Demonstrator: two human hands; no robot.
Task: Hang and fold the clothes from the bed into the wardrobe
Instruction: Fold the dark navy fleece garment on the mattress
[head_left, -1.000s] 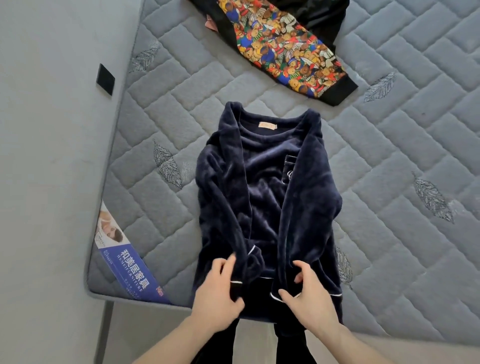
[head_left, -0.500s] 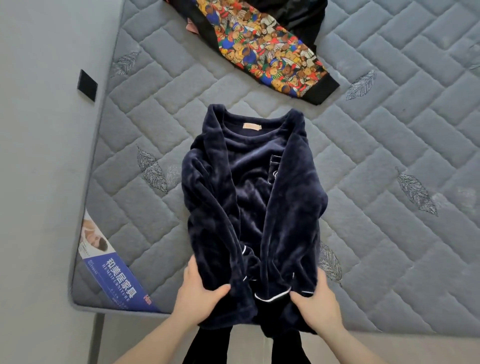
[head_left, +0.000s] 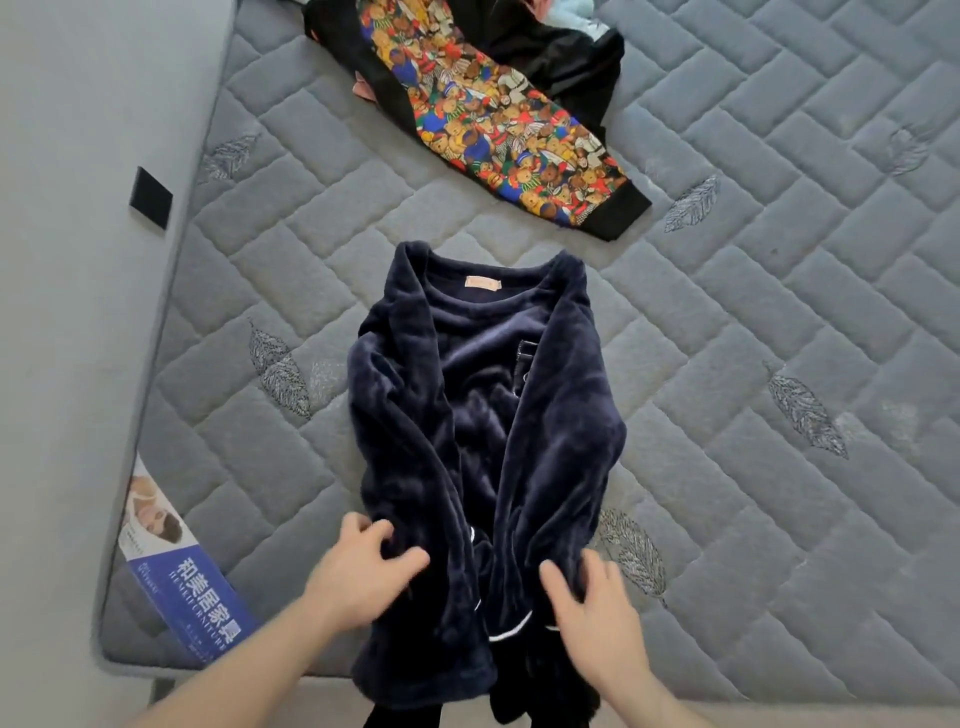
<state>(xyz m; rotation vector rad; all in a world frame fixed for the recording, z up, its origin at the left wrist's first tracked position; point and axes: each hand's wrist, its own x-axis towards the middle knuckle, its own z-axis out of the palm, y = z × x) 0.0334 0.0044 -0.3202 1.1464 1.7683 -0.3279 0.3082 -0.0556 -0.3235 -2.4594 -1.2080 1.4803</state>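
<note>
1. The navy fleece top (head_left: 483, 441) is lying on the mattress (head_left: 753, 364) — hem overhanging its near edge.
2. The left hand (head_left: 358, 571) is gripping the top's left edge.
3. The right hand (head_left: 592, 608) is gripping its right edge.

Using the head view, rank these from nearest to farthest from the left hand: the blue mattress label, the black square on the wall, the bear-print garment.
From the left hand, which grips the navy top:
1. Blue mattress label, just to its left at the mattress corner.
2. Black square, up on the wall to the left.
3. Bear-print garment, at the far end of the mattress, up and to the right.
</note>
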